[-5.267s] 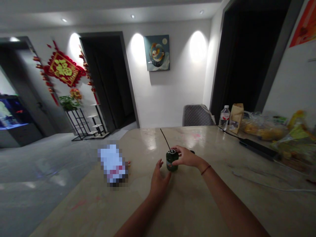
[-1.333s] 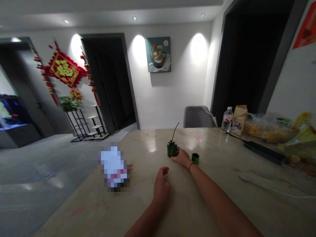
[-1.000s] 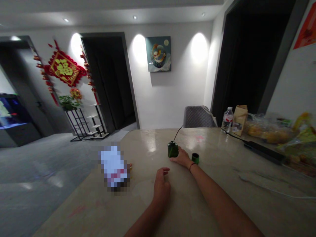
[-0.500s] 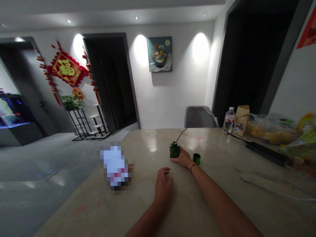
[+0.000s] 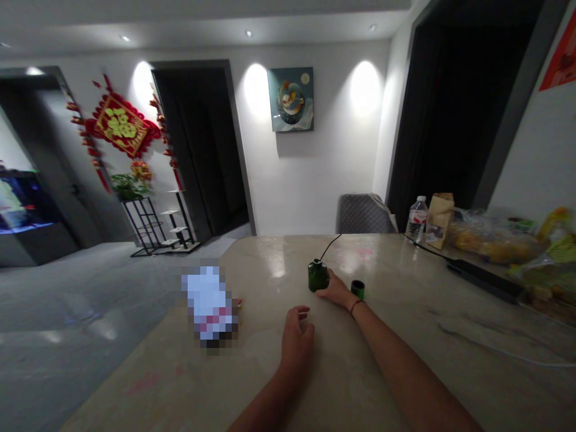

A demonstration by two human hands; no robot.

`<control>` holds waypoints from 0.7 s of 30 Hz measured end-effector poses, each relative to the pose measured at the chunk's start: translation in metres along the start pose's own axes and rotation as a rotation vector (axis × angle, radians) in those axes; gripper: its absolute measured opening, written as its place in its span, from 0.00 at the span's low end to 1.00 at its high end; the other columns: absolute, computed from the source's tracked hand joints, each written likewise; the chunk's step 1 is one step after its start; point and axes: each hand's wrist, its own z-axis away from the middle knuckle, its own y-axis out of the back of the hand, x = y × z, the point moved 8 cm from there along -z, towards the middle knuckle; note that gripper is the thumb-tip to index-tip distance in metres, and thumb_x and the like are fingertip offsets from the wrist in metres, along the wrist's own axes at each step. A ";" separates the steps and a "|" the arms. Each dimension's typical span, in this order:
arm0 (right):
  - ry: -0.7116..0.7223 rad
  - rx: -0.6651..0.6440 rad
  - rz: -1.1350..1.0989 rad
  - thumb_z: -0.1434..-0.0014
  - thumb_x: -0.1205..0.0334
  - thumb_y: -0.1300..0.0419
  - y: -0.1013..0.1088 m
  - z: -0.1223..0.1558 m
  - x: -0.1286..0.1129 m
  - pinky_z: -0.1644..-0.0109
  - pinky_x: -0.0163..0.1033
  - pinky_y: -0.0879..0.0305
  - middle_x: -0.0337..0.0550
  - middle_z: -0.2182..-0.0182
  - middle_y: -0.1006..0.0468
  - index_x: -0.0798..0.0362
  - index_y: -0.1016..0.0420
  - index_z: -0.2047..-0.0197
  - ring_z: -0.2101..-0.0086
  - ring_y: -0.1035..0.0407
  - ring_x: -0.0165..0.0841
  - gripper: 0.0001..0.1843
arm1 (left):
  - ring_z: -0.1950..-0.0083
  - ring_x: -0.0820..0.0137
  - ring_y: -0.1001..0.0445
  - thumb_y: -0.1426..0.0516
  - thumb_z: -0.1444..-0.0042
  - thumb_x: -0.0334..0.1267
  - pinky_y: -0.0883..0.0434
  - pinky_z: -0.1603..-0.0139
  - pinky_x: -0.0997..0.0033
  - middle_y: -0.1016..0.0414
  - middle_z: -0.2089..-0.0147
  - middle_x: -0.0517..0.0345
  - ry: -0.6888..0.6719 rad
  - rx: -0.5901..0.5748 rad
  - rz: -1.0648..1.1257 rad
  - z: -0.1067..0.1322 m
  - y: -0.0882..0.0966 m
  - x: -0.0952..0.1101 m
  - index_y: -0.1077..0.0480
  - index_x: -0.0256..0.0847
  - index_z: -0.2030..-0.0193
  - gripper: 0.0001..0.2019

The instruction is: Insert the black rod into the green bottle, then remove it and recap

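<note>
A small green bottle (image 5: 317,276) stands upright on the beige table (image 5: 252,384), with a thin dark stick (image 5: 330,244) leaning out of its mouth to the right. My right hand (image 5: 335,290) rests on the table just behind the bottle, fingers curled against its side. The bottle's green cap (image 5: 357,289) lies right beside that wrist. My left hand (image 5: 297,337) lies on the table nearer to me, fingers loosely curled and holding nothing.
A blurred-out white object (image 5: 209,305) lies on the table's left part. At the right edge are a water bottle (image 5: 416,218), a paper bag (image 5: 438,212), plastic food bags (image 5: 499,240), a black bar (image 5: 483,279) and a white cable (image 5: 495,353). A grey chair (image 5: 362,213) stands at the far end.
The bottle and my right hand went further out on the table and the cap now lies beside my wrist. The stick has swung from leaning left to leaning right. My left hand came off the bottle.
</note>
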 end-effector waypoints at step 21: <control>-0.038 0.004 0.188 0.66 0.49 0.34 0.001 0.003 -0.004 0.53 0.41 0.41 0.49 0.57 0.29 0.55 0.40 0.49 0.56 0.34 0.41 0.41 | 0.55 0.69 0.31 0.51 0.57 0.27 0.36 0.52 0.67 0.33 0.53 0.49 0.039 0.009 0.046 0.000 0.001 0.001 0.41 0.37 0.56 0.18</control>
